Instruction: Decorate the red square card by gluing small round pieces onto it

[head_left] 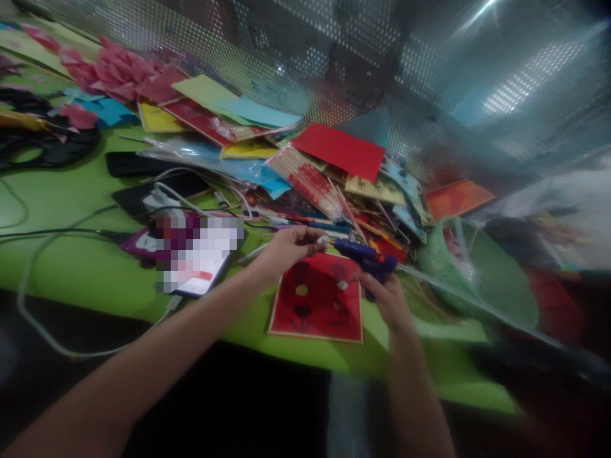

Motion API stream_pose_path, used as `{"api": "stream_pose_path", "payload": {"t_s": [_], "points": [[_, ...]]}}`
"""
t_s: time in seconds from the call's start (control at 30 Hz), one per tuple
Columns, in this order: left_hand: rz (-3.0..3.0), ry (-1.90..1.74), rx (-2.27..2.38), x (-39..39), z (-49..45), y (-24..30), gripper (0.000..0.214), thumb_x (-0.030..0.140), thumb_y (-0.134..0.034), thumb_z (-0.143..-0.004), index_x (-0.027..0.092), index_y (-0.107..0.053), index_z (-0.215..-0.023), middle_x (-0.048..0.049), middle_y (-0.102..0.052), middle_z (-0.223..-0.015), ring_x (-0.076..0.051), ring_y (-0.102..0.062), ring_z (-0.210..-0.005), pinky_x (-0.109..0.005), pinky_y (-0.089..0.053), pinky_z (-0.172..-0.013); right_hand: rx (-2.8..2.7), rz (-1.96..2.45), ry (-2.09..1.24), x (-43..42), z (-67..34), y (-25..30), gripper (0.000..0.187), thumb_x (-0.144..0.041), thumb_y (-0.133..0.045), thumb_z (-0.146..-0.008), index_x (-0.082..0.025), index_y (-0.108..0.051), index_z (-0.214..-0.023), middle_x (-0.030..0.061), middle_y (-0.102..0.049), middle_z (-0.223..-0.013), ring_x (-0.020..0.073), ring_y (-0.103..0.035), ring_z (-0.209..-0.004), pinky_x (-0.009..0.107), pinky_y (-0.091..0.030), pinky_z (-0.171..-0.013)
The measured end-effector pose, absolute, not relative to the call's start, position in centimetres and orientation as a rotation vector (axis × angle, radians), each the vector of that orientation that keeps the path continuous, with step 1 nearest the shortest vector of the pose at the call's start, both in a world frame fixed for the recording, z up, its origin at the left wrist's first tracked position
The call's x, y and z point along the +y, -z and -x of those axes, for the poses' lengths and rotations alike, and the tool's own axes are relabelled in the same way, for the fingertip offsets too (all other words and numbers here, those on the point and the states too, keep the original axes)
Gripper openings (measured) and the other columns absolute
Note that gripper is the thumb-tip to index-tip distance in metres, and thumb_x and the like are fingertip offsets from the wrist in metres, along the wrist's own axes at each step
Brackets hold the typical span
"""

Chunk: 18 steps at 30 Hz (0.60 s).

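Observation:
My right hand (389,298) is wrapped round the handle of a dark blue hot glue gun (363,254), its nozzle pointing left. A long translucent glue stick (458,289) trails from the gun's rear. Fingers of my left hand (292,247) pinch a small white piece (322,241) right at the nozzle; whether the two touch, I cannot tell. Under both hands a square red card (317,312) with a pale border and dark flower-like shapes lies on the table. A yellow dot (301,290) and a white dot (342,285) show on it.
A phone (205,254) with a lit screen and cables lies left on the green table (67,267). Behind are piled coloured papers (338,149) and bundled sticks (308,181). Pink paper pieces (119,70) sit far left, a green basket (482,273) right. A perforated metal panel (286,38) rises behind.

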<state>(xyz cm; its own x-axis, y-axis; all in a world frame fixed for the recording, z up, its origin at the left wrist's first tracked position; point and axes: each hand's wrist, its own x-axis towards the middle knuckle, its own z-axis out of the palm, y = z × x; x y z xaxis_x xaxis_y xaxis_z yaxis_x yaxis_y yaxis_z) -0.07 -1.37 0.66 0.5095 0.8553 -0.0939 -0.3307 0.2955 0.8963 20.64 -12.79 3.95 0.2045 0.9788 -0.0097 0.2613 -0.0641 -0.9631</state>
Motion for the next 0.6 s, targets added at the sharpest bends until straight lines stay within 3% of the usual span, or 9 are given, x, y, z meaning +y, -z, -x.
{"api": "stream_pose_path", "payload": {"t_s": [0.33,0.6], "points": [[-1.008,-0.865,0.635,-1.19,0.05,-0.08,0.036,0.027,-0.086,-0.071,0.017,-0.076,-0.104,-0.0049,-0.078,-0.096,-0.012,-0.07,-0.082,-0.025,-0.054,-0.082,-1.272,1.536,-0.918,-12.81,-20.44,-4.34,0.041,-0.059,-0.078,-0.072,-0.019,-0.07,-0.079,0.0031,-0.067,-0.072,0.0156,-0.057,-0.064,0.026,-0.047,-0.059],[-1.014,-0.865,0.653,-1.29,0.01,-0.16,0.035,0.027,-0.086,-0.072,0.017,-0.075,-0.104,-0.0045,-0.078,-0.095,-0.012,-0.07,-0.081,-0.025,-0.054,-0.079,-1.249,1.537,-0.901,-12.7,-20.76,-4.1,0.045,-0.063,-0.077,-0.072,-0.018,-0.068,-0.075,0.0014,-0.063,-0.066,0.013,-0.052,-0.059,0.026,-0.046,-0.059]]}}
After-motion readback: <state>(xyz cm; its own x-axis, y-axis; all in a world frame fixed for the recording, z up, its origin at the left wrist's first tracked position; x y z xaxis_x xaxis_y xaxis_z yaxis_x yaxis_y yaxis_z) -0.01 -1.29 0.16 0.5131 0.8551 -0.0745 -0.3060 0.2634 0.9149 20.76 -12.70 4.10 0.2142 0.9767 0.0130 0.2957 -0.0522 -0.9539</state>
